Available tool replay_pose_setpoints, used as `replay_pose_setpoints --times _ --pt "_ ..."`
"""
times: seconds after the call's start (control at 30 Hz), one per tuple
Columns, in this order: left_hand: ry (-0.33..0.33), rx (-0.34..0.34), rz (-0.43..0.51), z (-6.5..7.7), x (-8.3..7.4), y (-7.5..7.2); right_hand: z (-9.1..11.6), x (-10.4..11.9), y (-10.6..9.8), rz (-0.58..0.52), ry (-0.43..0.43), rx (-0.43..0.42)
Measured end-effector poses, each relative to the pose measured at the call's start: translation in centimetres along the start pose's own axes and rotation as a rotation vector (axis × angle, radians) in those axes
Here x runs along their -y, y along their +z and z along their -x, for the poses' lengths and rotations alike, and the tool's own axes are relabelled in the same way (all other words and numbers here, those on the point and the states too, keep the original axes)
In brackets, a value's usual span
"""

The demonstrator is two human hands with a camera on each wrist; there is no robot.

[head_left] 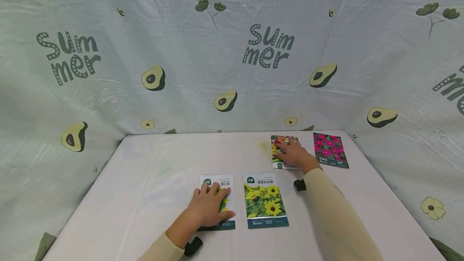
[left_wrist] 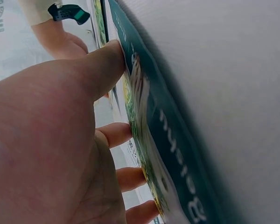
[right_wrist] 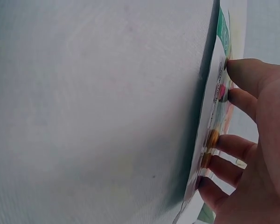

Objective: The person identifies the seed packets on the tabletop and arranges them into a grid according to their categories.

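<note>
My left hand (head_left: pixel 207 206) rests with spread fingers on a flower seed packet (head_left: pixel 226 179) near the front of the table, hiding much of its picture. In the left wrist view the thumb and fingertips touch the face of this packet (left_wrist: pixel 165 140), above its dark green strip. Farther back on the right, my right hand (head_left: pixel 295 155) lies over a packet with orange and red flowers (head_left: pixel 274 152). The right wrist view has its fingertips spread on that packet's face (right_wrist: pixel 206 112). Between the hands lies a yellow sunflower packet (head_left: pixel 266 202), touched by neither.
A packet with pink flowers (head_left: pixel 330 150) lies near the back right corner of the white table (head_left: pixel 159 172). Behind the table hangs a pale curtain (head_left: pixel 181 51) printed with avocados. Dark wrist devices sit by the left (head_left: pixel 193 246) and right (head_left: pixel 299 185) sleeves.
</note>
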State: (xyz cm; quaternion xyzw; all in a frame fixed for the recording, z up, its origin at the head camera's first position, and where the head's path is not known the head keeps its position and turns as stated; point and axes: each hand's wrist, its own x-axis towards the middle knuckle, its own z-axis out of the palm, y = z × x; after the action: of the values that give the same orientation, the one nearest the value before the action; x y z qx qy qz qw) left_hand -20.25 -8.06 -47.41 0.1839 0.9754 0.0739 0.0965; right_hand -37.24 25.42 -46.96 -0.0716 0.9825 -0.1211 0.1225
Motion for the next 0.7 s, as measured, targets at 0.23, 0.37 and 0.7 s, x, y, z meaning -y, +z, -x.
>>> replay_pose_setpoints --times 0.23,0.37,0.7 --pt "0.011 -0.022 -0.009 -0.5 0.5 0.9 0.1 0.4 0.0 -0.009 0.0 0.012" --pt "0.005 -0.011 -0.009 -0.3 0.3 0.6 -0.1 0.4 0.2 -0.018 0.005 0.007" --pt "-0.005 0.01 -0.014 0.0 0.0 -0.1 -0.5 1.3 0.5 -0.013 -0.009 -0.001"
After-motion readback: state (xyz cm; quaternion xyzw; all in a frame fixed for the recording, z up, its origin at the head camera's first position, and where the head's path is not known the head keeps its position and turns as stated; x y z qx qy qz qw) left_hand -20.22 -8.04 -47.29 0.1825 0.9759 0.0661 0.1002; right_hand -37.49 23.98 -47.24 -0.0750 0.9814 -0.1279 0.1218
